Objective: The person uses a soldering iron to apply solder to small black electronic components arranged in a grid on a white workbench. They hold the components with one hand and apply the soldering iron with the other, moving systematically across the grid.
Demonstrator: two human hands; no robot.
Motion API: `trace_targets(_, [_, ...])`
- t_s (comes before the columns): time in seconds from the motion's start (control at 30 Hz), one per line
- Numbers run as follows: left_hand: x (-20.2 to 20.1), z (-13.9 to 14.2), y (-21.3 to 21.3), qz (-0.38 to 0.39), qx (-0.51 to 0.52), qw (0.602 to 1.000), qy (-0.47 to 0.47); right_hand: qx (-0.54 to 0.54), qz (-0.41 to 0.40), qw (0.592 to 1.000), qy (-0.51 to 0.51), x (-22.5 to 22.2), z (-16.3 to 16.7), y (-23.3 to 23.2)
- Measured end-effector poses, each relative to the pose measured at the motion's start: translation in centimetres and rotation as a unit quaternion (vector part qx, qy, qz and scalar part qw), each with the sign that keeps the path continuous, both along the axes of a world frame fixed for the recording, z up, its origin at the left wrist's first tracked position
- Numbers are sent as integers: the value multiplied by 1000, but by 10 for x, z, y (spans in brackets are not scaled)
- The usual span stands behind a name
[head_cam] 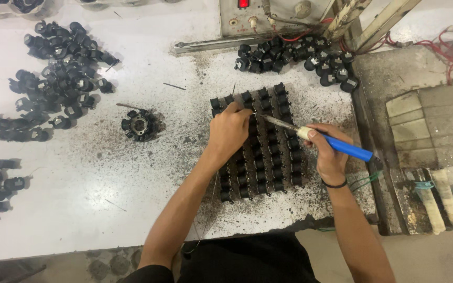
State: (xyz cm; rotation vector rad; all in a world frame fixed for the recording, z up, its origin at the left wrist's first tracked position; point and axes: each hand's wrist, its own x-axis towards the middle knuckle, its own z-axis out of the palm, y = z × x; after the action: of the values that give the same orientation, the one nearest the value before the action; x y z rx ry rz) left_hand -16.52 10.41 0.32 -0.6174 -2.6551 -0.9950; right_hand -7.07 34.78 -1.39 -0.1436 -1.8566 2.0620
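While our right hand fingers grip the blue-handled soldering iron, left hand fingers pinch thin solder wire — we're mid-soldering the rows of small black plastic parts; next joint wants a steady tip.

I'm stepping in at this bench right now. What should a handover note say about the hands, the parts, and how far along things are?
Left hand: fingertips on the block of black parts, top rows, feeding thin wire.
Right hand: grips the blue-handled soldering iron, tip at the same spot.
Loose black parts lie left, more at the top.
Done and left: which rows are soldered cannot be told.
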Motion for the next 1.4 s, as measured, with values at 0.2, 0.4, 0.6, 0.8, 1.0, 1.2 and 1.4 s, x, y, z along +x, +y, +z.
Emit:
trace_targets(0.2, [-4, -9, 0, -19, 0, 1000, -7, 16, 18, 999, -24, 0, 2, -3])
trace_targets(0.4, [-11, -5, 3, -29, -4, 999, -29, 7, 7, 1000, -17, -3, 0, -3])
trace_targets(0.6, [-9, -3, 0, -38, 7, 999, -22, 5, 18, 1000, -3, -1, 2, -6])
trace_targets(0.8, [-10, -1, 3, -33, -25, 999, -29, 3, 0, 1000, -18, -2, 4, -7])
trace_targets(1.0, [-11, -2, 2, -39, -10, 998, -40, 5, 7, 999, -33, -3, 3, -6])
trace_targets(1.2, [-11, -5, 6, -44, -36, 998, -35, -25, 12, 999, -37, -5, 0, -4])
trace_targets(1.4, [-10, -4, 3, -46, 12, 998, -37, -25, 4, 999, -39, -5, -3, -4])
